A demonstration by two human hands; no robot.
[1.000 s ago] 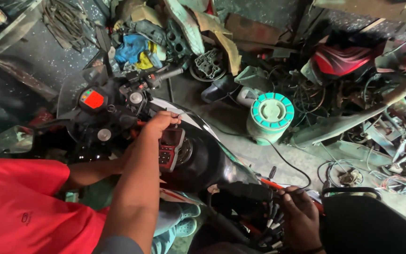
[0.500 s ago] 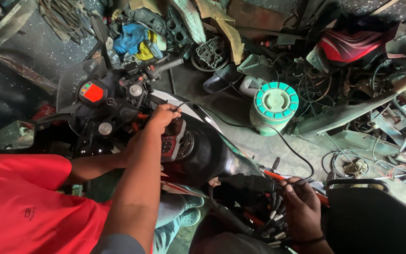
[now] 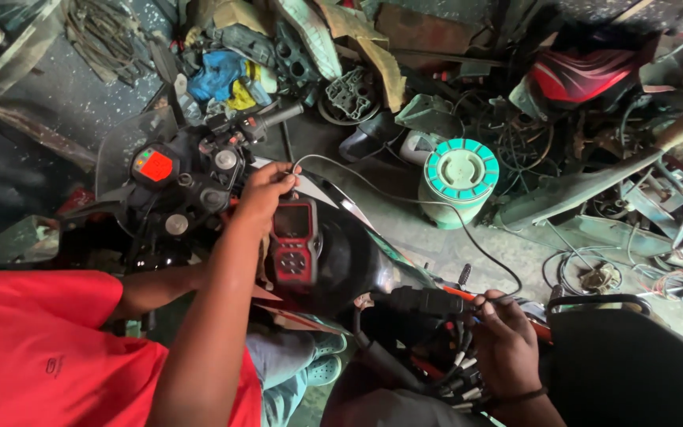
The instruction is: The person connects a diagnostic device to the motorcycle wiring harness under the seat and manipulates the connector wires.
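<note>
**A:** Red scanner [image 3: 294,241], handheld, with a dark screen and buttons. It lies on the black tank [image 3: 353,265] of the motorcycle, just behind the dash. Agree?

**B:** Yes. The left hand [image 3: 266,191] is on its top edge, fingers curled over the end where the cable [image 3: 405,198] comes out. That's a grasp, not a loose rest.

**A:** The cable is thin and grey. It loops up from the scanner, crosses the concrete floor [image 3: 436,237] and drops to the lower right.

**B:** It ends at the right hand [image 3: 506,341]. Thumb and fingers are pinched on it, right beside a black connector [image 3: 424,300] at the frame.

**A:** There's a wire bundle [image 3: 448,372] under that hand, black and white leads. I can't tell if the palm touches them.

**B:** Second person on the left, in a red shirt [image 3: 33,348]. Their forearm [image 3: 160,289] passes under the left arm toward the bike. Their hand is hidden.

**A:** The dash has a red-orange light [image 3: 156,166], with the handlebar grip [image 3: 282,115] above it. A mirror [image 3: 29,241] is at the far left.

**B:** A green and white round canister [image 3: 458,178] stands on the floor, near the cable but apart from both hands.

**A:** The background pile has a blue cloth [image 3: 215,75] and a red fairing [image 3: 586,75] at the top right.
</note>
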